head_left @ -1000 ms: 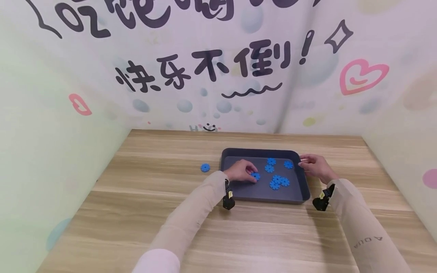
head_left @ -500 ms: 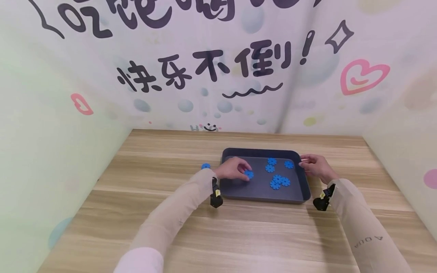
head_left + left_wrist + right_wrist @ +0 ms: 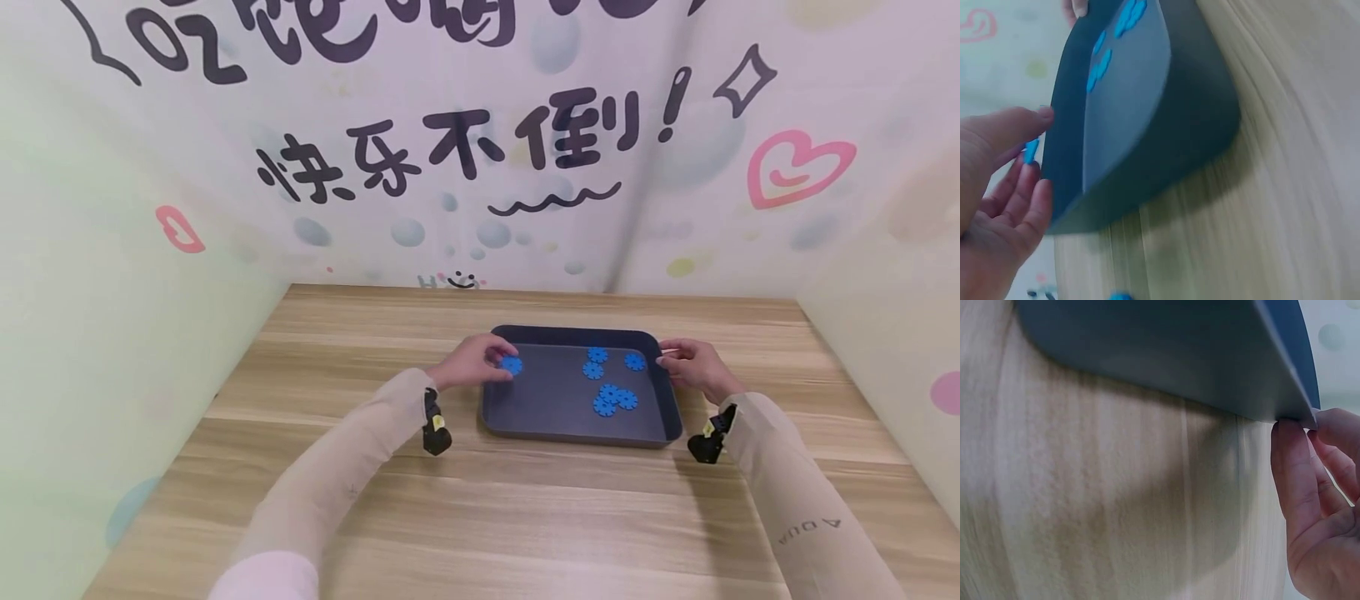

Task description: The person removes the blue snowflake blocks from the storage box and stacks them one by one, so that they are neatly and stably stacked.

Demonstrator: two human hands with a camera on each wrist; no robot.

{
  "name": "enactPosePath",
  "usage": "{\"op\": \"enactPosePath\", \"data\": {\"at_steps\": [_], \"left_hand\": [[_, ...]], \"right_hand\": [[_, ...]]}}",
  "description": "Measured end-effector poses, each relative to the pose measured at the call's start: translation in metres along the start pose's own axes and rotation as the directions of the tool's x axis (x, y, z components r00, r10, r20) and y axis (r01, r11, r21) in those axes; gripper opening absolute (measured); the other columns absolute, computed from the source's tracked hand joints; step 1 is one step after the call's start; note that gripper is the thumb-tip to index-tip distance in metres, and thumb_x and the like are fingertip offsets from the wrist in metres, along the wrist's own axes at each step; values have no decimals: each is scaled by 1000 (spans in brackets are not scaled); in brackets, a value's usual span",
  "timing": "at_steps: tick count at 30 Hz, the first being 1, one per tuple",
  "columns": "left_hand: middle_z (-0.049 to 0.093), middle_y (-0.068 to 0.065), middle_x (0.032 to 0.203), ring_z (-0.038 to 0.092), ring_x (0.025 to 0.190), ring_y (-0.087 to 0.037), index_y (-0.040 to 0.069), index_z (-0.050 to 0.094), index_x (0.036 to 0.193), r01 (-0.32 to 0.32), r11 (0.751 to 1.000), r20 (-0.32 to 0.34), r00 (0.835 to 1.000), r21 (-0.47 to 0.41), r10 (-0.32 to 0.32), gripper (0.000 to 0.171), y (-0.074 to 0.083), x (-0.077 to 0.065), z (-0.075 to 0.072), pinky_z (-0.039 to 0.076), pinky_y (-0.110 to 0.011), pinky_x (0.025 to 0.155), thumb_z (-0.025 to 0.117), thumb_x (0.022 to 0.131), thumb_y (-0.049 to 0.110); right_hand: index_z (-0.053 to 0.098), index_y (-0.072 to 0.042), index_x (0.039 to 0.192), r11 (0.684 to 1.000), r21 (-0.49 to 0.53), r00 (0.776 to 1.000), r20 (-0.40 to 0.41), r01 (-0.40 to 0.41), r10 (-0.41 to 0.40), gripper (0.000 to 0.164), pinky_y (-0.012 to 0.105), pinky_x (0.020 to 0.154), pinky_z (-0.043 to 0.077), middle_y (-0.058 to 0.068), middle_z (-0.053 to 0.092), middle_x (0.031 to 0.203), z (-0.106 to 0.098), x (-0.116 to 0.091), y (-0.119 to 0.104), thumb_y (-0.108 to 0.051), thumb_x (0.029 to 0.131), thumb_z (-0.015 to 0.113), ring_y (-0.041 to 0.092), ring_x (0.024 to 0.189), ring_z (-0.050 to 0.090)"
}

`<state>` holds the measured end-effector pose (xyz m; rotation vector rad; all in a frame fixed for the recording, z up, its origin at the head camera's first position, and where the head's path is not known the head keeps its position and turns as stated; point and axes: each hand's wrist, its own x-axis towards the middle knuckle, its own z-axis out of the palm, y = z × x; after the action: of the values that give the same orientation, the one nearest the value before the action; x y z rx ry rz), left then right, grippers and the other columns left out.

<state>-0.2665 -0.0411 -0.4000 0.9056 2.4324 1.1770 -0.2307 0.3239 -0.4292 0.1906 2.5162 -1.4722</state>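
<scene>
My left hand (image 3: 474, 361) is over the left rim of a dark grey tray (image 3: 555, 425), holding a small blue notched disc (image 3: 512, 365) by the fingertips. In the left wrist view this disc (image 3: 1031, 151) appears edge-on between thumb and fingers. At the tray's opposite end my right hand (image 3: 697, 369) grips the rim, thumb outside, as the right wrist view shows. Several more blue discs lie flat on the tray floor toward the right, including a lone disc (image 3: 634, 362) near the back corner and an overlapping disc (image 3: 604, 406) in the front cluster.
One blue piece (image 3: 1120, 296) on the table shows at the bottom of the left wrist view; the left hand hides it from the head view. Beneath the tray is a wood-grain table (image 3: 525, 517), bounded behind by a printed cloth wall (image 3: 360, 242).
My left hand has moved left across the tray, carrying the blue disc from near the middle to the left rim. The right hand and tray stay in place.
</scene>
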Motion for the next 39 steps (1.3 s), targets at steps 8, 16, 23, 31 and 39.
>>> {"op": "enactPosePath", "data": {"at_steps": [8,16,23,31,39], "left_hand": [[57,-18,99,54,89,-27,-9,57,106,0,996,-173,985,-85,-15,36,-37,-12,-11,48,-28,76,68,73,0],[56,-19,100,56,90,-29,-8,57,106,91,993,-313,943,-77,-110,35,-61,-26,-14,48,-31,76,68,74,1],[52,-18,101,53,93,-29,-7,57,108,169,982,-333,924,-80,-186,36,-70,-36,-13,46,-33,81,68,75,2],[53,-13,100,52,92,-25,-3,59,107,199,979,-358,912,-40,-200,36,-85,-38,-7,44,-33,83,69,74,6],[53,-14,99,53,91,-26,-4,59,107,172,984,-366,914,-36,-173,37,-93,-38,-3,44,-34,82,70,73,6]], "right_hand": [[37,8,127,1000,-8,1000,6,0,0,46,32,75,49,23,49,110,-1,-1,2,-14,90,51,13,81,55],[38,8,126,1000,-3,1000,0,15,-15,46,35,76,49,23,50,108,-1,-3,3,-14,89,53,13,81,55],[37,9,126,1000,-7,1000,-4,14,-14,46,34,75,49,22,50,106,0,-3,1,-14,89,53,12,78,55],[38,7,127,1000,-4,1000,6,-2,2,45,32,75,49,23,49,110,-1,0,1,-15,90,52,15,81,55],[36,7,128,1000,-9,1000,7,0,0,47,32,75,49,24,48,112,-1,1,2,-15,90,51,15,82,55]]}}
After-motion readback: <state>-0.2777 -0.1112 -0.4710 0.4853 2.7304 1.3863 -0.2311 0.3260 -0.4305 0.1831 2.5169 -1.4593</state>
